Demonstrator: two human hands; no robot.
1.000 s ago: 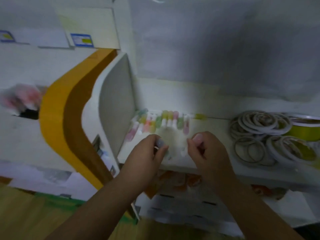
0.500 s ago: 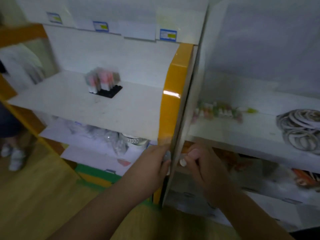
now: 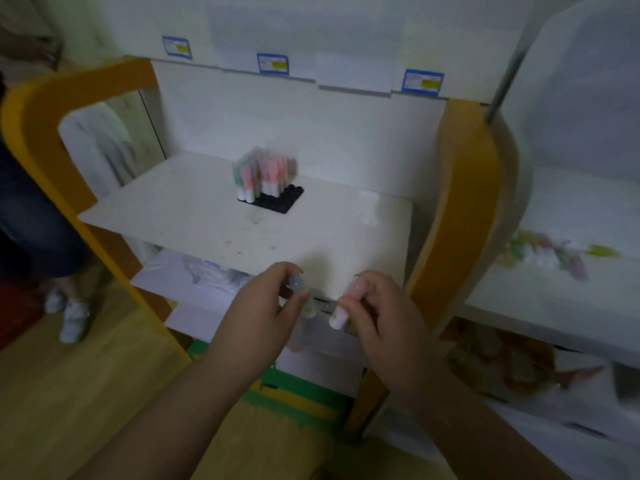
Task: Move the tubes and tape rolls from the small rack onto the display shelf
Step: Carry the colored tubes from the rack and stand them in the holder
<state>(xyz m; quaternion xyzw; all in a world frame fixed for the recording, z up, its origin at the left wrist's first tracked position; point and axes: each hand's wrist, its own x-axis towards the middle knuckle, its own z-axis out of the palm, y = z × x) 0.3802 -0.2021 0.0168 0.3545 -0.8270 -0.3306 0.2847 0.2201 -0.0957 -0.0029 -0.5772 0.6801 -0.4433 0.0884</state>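
Head view. The small black perforated plastic rack [image 3: 277, 199] sits at 12 o'clock on the white laminate shelf board [image 3: 180, 216], well apart from both hands. A cluster of upright translucent pink and green tubes with white caps [image 3: 264, 174] occupies its left portion; the right portion shows bare holes.

The left hand [image 3: 266, 306], at 6 o'clock, has its fingers curled round a small grey-tinted translucent tube [image 3: 298, 283]. The right hand [image 3: 381, 306], just beside it, pinches a pale pink translucent tube with a white cap [image 3: 348, 301], cap end pointing down.

At 3 o'clock, beyond the orange curved side panel [image 3: 464, 202], the white display shelf [image 3: 554, 292] carries a blurred row of pastel tubes [image 3: 543, 254] lying flat (count not readable).

Progress, as a judgement: partly done. Some tubes are already on the display shelf, two are in hand, and a cluster remains in the rack. No tape rolls are visible here.
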